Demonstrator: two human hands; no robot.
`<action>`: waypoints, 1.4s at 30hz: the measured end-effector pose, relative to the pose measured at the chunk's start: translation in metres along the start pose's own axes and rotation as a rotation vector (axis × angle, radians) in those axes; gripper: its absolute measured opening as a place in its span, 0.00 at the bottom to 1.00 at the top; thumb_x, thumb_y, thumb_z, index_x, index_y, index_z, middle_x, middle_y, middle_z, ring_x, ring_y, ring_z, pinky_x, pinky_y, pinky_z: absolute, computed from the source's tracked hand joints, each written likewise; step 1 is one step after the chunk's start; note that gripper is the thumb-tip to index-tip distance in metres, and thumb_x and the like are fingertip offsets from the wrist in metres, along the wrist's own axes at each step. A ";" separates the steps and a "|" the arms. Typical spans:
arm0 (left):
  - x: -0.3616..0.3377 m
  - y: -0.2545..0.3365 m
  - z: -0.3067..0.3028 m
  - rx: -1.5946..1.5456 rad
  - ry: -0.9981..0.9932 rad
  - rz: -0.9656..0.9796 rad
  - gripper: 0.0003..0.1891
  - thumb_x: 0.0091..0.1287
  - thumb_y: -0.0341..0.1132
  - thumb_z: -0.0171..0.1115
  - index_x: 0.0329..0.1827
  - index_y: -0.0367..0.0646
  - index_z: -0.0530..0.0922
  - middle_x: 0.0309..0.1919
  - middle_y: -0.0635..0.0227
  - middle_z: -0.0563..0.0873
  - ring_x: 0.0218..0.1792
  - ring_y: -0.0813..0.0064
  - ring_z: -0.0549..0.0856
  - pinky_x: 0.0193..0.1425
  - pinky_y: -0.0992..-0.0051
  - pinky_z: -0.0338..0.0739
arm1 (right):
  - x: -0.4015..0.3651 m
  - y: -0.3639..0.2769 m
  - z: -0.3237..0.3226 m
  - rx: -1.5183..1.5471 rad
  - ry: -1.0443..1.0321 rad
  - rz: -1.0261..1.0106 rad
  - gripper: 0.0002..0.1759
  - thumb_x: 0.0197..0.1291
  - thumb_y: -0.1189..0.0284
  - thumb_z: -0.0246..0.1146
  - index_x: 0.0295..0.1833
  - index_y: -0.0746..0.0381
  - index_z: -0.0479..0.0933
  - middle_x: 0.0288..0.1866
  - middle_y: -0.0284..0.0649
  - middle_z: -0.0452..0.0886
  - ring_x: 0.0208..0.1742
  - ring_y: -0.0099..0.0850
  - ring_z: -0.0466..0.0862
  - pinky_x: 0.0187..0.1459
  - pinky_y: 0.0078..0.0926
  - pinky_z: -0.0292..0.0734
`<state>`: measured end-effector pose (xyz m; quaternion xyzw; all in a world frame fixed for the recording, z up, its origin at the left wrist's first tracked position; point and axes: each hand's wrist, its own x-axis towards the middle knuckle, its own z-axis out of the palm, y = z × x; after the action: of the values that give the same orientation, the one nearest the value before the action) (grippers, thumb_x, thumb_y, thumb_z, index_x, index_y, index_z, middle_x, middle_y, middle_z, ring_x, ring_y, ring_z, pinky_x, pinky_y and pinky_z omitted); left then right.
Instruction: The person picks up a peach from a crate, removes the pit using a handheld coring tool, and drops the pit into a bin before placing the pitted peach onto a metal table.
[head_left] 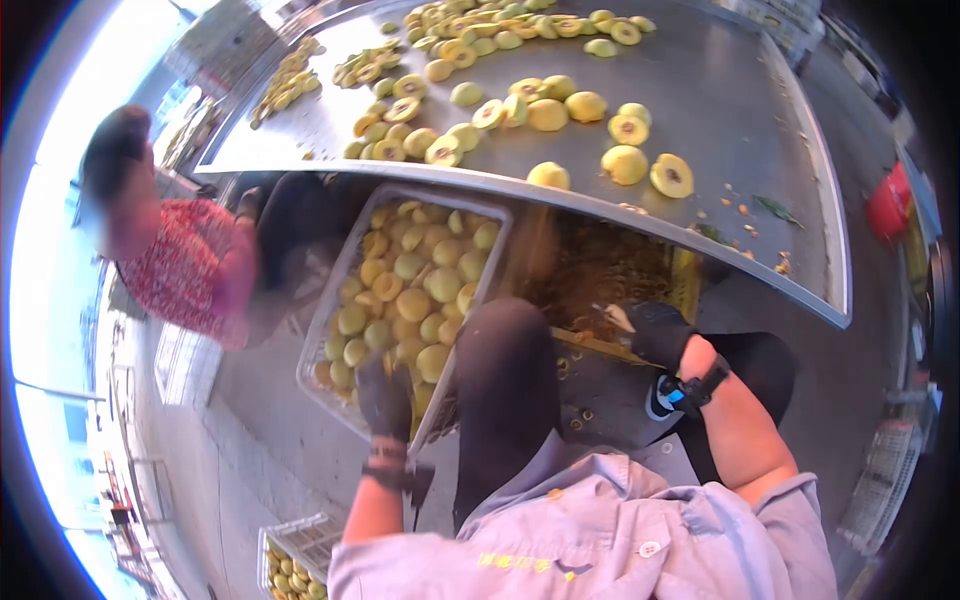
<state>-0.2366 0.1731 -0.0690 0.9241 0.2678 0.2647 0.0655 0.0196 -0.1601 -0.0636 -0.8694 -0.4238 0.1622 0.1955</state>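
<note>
My left hand (384, 400), in a dark glove, reaches over the near end of a white crate (318, 340) full of yellow-green fruit (413, 305). Its fingers are blurred, and whether they hold a fruit cannot be made out. My right hand (660, 335), also gloved, is closed around a small pale tool (619, 318) that points left. It is at the near right edge of a yellow crate (684, 285) with brown scraps inside, under the table edge. Halved and whole fruit (547, 115) lie on the metal table (720, 110) above.
A person in a red patterned top (190, 265) sits at the left beside the table. Another crate of fruit (290, 575) stands on the floor at the lower left. Small scraps and a leaf (777, 211) lie on the table's right side. A red container (888, 203) is at the far right.
</note>
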 end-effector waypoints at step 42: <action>0.151 0.274 0.051 -1.581 -0.562 -0.236 0.19 0.70 0.32 0.52 0.60 0.32 0.66 0.48 0.58 0.80 0.46 0.73 0.81 0.51 0.74 0.79 | 0.015 -0.032 -0.063 0.231 0.829 -0.089 0.23 0.55 0.68 0.61 0.53 0.72 0.70 0.36 0.56 0.81 0.37 0.50 0.82 0.38 0.42 0.78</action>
<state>0.0245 0.0214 0.0281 0.6038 0.0724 0.1261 0.7837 0.0350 -0.1425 0.0048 -0.8142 -0.3257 -0.1633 0.4520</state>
